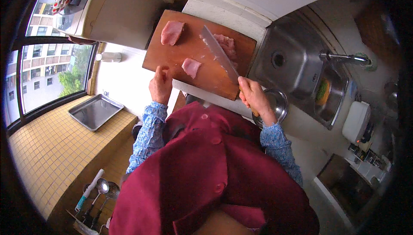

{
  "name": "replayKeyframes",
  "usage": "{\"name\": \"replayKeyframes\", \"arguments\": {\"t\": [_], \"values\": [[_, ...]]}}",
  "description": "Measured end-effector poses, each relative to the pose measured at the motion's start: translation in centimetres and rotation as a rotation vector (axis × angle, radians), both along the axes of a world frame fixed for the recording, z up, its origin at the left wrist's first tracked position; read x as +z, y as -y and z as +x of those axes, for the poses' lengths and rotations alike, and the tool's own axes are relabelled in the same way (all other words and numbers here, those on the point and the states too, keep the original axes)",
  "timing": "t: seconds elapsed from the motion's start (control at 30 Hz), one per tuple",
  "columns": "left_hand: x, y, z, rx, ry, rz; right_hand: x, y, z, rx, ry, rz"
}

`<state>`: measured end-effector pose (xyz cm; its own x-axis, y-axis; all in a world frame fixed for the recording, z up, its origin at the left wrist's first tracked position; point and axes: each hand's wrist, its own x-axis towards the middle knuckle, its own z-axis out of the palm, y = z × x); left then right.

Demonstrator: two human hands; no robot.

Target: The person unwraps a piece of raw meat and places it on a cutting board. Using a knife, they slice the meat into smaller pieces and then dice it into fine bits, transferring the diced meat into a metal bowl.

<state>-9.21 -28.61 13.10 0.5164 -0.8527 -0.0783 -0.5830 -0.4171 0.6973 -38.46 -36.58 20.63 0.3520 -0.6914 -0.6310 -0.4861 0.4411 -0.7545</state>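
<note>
A kitchen knife (221,52) with a broad blade is gripped in my right hand (255,96), and bits of meat cling along its edge. Its blade slants over the wooden cutting board (193,49). Right of the blade, partly hidden by it, lies a heap of cut raw meat (227,46). A thick chunk of raw meat (172,32) rests at the board's upper left. A smaller piece of meat (191,67) lies near the front edge. My left hand (160,85) hovers by that edge with fingers curled; whether it pinches a scrap is unclear.
Right of the board is a stainless steel sink (287,57) with a faucet (345,57). A metal bowl (279,104) stands beside my right hand. On the yellow tiled ledge (42,151) at left sits a metal tray (96,112). Ladles (103,186) hang at lower left.
</note>
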Motion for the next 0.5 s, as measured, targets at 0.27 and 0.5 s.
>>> {"name": "replayKeyframes", "arguments": {"t": [0.27, 0.5], "values": [[-1.7, 0.6, -3.5, -0.422, 0.241, -0.354, 1.7, -3.0, 1.6, 0.213, -0.056, -0.308], [-3.5, 1.6, -3.9, -0.472, 0.274, -0.348, 3.0, -3.1, 1.1, 0.347, -0.201, -0.288]]}}
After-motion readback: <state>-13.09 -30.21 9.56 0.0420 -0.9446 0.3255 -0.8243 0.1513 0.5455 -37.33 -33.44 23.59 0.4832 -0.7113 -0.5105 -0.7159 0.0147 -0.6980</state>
